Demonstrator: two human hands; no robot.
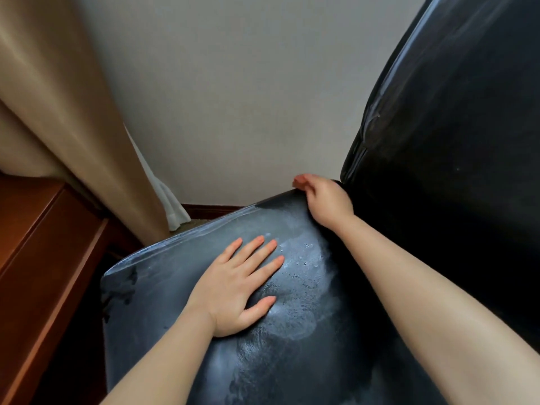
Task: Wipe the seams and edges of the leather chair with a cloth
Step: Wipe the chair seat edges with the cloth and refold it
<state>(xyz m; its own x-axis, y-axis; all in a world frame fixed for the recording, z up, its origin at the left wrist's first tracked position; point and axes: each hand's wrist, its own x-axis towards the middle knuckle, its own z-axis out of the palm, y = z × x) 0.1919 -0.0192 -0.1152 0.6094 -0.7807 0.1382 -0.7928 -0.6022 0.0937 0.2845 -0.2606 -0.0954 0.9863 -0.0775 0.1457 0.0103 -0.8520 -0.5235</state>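
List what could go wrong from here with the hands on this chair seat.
1. The seat looks wet and streaked, and the left hand lies flat on it; it could slide or leave prints.
2. The right hand is curled at the seat's far edge beside the backrest; no cloth is clearly visible, so the seam may be missed.
3. Moisture left standing might mark the leather.
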